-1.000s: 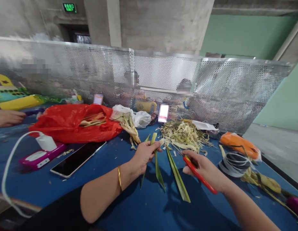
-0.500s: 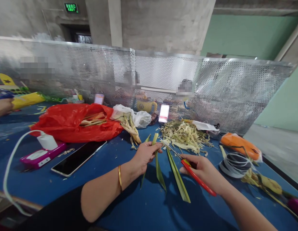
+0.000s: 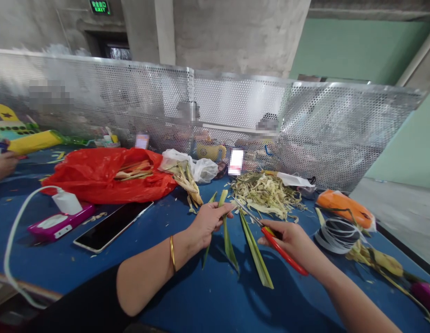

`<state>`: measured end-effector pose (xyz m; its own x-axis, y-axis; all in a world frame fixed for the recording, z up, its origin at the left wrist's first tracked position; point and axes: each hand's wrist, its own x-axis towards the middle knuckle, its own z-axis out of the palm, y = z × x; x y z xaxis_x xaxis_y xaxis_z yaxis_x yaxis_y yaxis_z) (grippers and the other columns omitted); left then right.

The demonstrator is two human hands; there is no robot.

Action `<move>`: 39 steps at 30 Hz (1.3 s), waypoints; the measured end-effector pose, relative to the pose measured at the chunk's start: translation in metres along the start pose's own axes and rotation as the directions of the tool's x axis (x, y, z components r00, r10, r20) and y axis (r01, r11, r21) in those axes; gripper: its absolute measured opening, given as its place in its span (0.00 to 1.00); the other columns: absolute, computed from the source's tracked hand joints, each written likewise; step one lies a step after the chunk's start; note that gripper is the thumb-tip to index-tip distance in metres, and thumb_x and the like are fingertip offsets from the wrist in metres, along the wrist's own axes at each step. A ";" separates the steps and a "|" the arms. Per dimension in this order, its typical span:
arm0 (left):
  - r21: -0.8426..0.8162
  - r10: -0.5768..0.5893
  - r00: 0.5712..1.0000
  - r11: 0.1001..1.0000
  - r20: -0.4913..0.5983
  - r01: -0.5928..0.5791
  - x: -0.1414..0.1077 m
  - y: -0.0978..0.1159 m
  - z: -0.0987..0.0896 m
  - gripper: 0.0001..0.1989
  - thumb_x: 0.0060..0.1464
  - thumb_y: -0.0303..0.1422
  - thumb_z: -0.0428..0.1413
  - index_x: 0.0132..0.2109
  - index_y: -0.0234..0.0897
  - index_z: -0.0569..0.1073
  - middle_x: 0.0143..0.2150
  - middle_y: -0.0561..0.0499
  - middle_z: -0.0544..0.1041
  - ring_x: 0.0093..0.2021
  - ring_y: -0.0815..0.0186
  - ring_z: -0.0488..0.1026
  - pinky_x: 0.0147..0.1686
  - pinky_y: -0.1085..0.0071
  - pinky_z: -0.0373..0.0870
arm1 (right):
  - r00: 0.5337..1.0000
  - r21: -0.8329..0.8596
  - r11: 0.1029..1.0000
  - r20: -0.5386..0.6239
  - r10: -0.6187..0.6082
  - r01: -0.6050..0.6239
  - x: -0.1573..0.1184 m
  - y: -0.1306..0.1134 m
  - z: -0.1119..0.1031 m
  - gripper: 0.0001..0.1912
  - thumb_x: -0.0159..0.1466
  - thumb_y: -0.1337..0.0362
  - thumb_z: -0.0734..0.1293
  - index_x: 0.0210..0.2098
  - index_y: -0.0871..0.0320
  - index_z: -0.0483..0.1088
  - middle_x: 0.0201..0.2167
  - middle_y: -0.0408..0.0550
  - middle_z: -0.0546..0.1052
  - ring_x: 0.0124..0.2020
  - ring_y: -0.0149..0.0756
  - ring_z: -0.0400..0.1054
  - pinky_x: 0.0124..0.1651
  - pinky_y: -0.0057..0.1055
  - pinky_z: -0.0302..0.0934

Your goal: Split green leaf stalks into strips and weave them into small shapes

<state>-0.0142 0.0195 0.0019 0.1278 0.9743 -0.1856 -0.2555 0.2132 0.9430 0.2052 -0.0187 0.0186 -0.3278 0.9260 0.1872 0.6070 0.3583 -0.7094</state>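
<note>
My left hand (image 3: 208, 221), with a gold bangle at the wrist, pinches a green leaf strip (image 3: 230, 252) between thumb and fingers. Red-handled scissors (image 3: 284, 252) are gripped in my right hand (image 3: 287, 236), their tips pointing toward my left fingertips. Another folded green leaf (image 3: 256, 252) lies on the blue table between the hands. Beyond them is a heap of pale shredded leaf trimmings (image 3: 266, 192).
A red plastic bag (image 3: 86, 180) with dry stalks, a black phone (image 3: 114, 226) and a purple power strip (image 3: 60, 224) lie left. Right are a wire spool (image 3: 336, 236) and orange packet (image 3: 343, 208). Another person's hand (image 3: 3, 166) shows far left; a perforated metal screen (image 3: 235, 101) stands behind.
The scissor tips have shifted slightly at my left fingertips, while my left hand keeps its grip. At the far left, the other person's hand has come further down into view.
</note>
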 end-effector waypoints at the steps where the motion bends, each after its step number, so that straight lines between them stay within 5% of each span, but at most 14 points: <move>1: 0.001 0.000 1.000 1.000 -0.002 0.000 0.000 0.000 0.000 0.15 0.44 0.39 0.64 0.27 0.33 0.70 0.21 0.56 0.69 0.13 0.81 0.47 0.16 0.75 0.36 | 1.000 -0.018 1.000 -0.007 -0.003 0.003 0.000 0.000 0.000 0.16 0.53 0.55 0.71 0.36 0.58 0.79 0.25 0.42 0.76 0.29 0.38 0.67 0.33 0.28 0.62; 7: -0.010 -0.009 1.000 1.000 0.017 0.009 0.002 -0.001 -0.001 0.14 0.43 0.39 0.63 0.31 0.31 0.72 0.23 0.55 0.70 0.13 0.81 0.48 0.15 0.76 0.36 | 0.991 -0.346 0.930 -0.096 0.098 -0.126 0.002 0.001 -0.003 0.21 0.60 0.52 0.64 0.46 0.57 0.74 0.27 0.44 0.77 0.29 0.39 0.70 0.33 0.29 0.61; 11: -0.022 -0.006 0.997 1.000 0.083 0.008 -0.001 0.002 0.000 0.13 0.47 0.37 0.60 0.35 0.29 0.76 0.25 0.54 0.70 0.14 0.82 0.49 0.15 0.77 0.36 | 0.956 -0.689 0.662 -0.210 0.207 -0.295 0.007 0.010 -0.006 0.20 0.64 0.57 0.60 0.52 0.59 0.68 0.40 0.56 0.78 0.38 0.48 0.73 0.34 0.34 0.60; 14: -0.026 -0.010 0.989 1.000 0.150 0.014 -0.005 0.004 0.001 0.11 0.49 0.35 0.60 0.36 0.29 0.76 0.27 0.52 0.71 0.15 0.81 0.50 0.15 0.77 0.36 | 0.955 -0.809 0.519 -0.166 0.245 -0.275 0.008 0.019 -0.007 0.18 0.64 0.63 0.59 0.50 0.62 0.69 0.41 0.60 0.77 0.39 0.51 0.73 0.33 0.35 0.60; 18: -0.007 -0.045 0.958 0.999 0.282 0.049 -0.012 0.005 0.003 0.13 0.51 0.36 0.59 0.38 0.30 0.78 0.29 0.51 0.72 0.15 0.81 0.50 0.15 0.76 0.35 | 0.971 -0.843 0.495 -0.120 0.207 -0.209 0.008 0.024 -0.010 0.12 0.63 0.65 0.60 0.37 0.61 0.75 0.36 0.60 0.76 0.38 0.51 0.72 0.35 0.36 0.60; 21: 0.004 -0.082 0.930 0.996 0.358 0.087 -0.016 0.003 0.005 0.14 0.50 0.37 0.60 0.39 0.30 0.78 0.29 0.51 0.72 0.15 0.82 0.50 0.15 0.76 0.34 | 0.976 -0.616 0.766 -0.205 0.070 -0.185 0.009 0.019 -0.007 0.13 0.63 0.62 0.61 0.39 0.59 0.75 0.35 0.55 0.76 0.37 0.45 0.71 0.37 0.36 0.60; 23: 0.029 -0.115 0.911 0.993 0.395 0.113 -0.018 0.000 0.007 0.15 0.49 0.39 0.61 0.39 0.30 0.78 0.28 0.51 0.72 0.15 0.82 0.50 0.16 0.76 0.34 | 0.979 -0.197 0.976 -0.199 0.052 -0.092 0.010 0.012 0.000 0.16 0.63 0.57 0.62 0.46 0.57 0.72 0.31 0.48 0.75 0.31 0.38 0.69 0.36 0.33 0.61; 25: 0.065 -0.157 0.889 0.988 0.430 0.143 -0.021 -0.004 0.009 0.16 0.48 0.40 0.62 0.38 0.31 0.78 0.28 0.52 0.72 0.15 0.82 0.50 0.16 0.75 0.33 | 0.994 0.254 0.966 -0.084 0.071 -0.047 0.009 0.004 0.010 0.20 0.60 0.54 0.65 0.48 0.57 0.70 0.26 0.43 0.73 0.26 0.33 0.66 0.32 0.31 0.61; 27: 0.108 -0.201 0.860 0.980 0.469 0.170 -0.023 -0.008 0.011 0.17 0.47 0.42 0.62 0.37 0.31 0.78 0.28 0.52 0.73 0.15 0.82 0.49 0.17 0.75 0.33 | 0.997 0.495 0.866 -0.005 0.083 -0.069 0.008 -0.003 0.021 0.20 0.57 0.53 0.68 0.45 0.58 0.70 0.25 0.41 0.72 0.24 0.30 0.64 0.30 0.28 0.60; 33: 0.166 -0.244 0.826 0.969 0.509 0.184 -0.027 -0.011 0.015 0.19 0.46 0.45 0.61 0.32 0.31 0.76 0.27 0.52 0.72 0.15 0.81 0.49 0.17 0.74 0.34 | 0.994 0.542 0.837 -0.023 0.109 -0.079 0.004 -0.011 0.029 0.12 0.56 0.56 0.70 0.27 0.59 0.69 0.19 0.40 0.71 0.22 0.28 0.62 0.27 0.26 0.57; 39: 0.192 -0.250 0.835 0.965 0.491 0.176 -0.027 -0.008 0.018 0.25 0.49 0.53 0.55 0.36 0.32 0.76 0.31 0.51 0.73 0.16 0.79 0.52 0.15 0.75 0.37 | 0.970 0.436 0.900 -0.219 0.101 0.005 0.004 -0.010 0.021 0.12 0.55 0.56 0.69 0.24 0.58 0.69 0.22 0.42 0.70 0.26 0.31 0.64 0.31 0.28 0.58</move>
<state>0.0014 -0.0094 0.0040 0.6406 0.7242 -0.2552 -0.0400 0.3634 0.9308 0.1825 -0.0212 0.0123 -0.0980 0.9608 0.2593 0.2288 0.2753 -0.9337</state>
